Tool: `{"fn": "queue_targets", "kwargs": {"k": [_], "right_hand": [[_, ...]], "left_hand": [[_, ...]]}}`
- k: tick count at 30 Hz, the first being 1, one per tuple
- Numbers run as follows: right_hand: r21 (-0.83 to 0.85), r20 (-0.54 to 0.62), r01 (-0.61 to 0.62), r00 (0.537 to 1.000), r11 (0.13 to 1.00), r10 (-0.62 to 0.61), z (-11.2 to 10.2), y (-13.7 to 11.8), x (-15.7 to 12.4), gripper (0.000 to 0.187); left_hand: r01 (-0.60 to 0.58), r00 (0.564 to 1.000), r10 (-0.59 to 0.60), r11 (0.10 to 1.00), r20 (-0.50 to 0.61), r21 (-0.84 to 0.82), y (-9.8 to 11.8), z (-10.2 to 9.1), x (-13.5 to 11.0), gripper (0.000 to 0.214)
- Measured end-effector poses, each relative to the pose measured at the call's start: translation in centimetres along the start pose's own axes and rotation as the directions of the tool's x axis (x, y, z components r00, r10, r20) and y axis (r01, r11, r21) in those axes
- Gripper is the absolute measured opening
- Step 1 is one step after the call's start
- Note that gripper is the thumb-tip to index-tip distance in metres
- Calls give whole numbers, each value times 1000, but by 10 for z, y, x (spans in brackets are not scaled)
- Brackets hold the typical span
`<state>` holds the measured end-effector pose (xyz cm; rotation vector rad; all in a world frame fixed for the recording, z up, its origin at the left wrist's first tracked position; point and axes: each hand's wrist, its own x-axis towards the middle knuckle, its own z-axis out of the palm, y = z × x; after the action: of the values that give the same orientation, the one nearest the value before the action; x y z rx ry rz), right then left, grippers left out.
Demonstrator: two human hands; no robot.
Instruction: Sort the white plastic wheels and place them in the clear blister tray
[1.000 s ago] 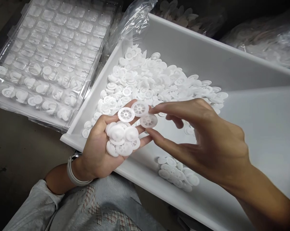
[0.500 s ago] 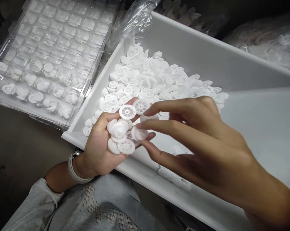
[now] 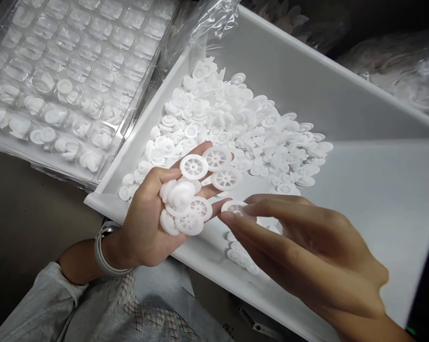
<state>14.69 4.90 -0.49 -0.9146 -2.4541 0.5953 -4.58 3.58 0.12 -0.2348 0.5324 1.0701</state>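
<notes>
My left hand, palm up with the thumb on a spoked wheel, cradles several small white plastic gears. Some lie with their spokes facing up; others overlap in a small heap near the palm. Between the thumb and fingertips of my right hand is one more white gear, just off the left fingertips. Both hands are over a light grey bin, where a large pile of loose white gears fills the far left part.
Left of the bin lies a clear plastic tray with many pockets; the nearer rows hold white parts. A smaller group of gears sits by the bin's near wall. Crumpled clear plastic film hangs over the far left corner, and bagged parts lie behind.
My right hand has drawn back to the right and down from the left palm with one gear pinched in it. The gears left in the palm are more spread out.
</notes>
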Motion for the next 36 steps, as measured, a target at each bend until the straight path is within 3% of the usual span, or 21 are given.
{"fn": "queue_targets", "kwargs": {"k": [6,9,18,24,31,36], "right_hand": [[-118,-140,124,980,985,-141,8,-2,11,59],[-189,-210,129,963,973,-168,15,-6,15,48],[-176,-161,190,962,966,-219,10,-4,15,34],[-160,-193,183,958,970,-213,10,-4,15,28],[-139,-212,143,962,980,-171,12,-7,15,30],[-144,-192,127,969,981,-154,9,-10,11,35]], "left_hand": [[25,997,-27,999,76,22,1,-7,2,49],[28,996,-29,1000,88,9,1,-9,1,51],[39,999,-39,999,29,-18,3,-8,0,50],[38,999,-37,999,36,-25,2,-7,0,47],[22,1000,-23,1000,-19,-17,4,-5,1,60],[30,1000,-29,999,6,-26,5,-2,0,66]]}}
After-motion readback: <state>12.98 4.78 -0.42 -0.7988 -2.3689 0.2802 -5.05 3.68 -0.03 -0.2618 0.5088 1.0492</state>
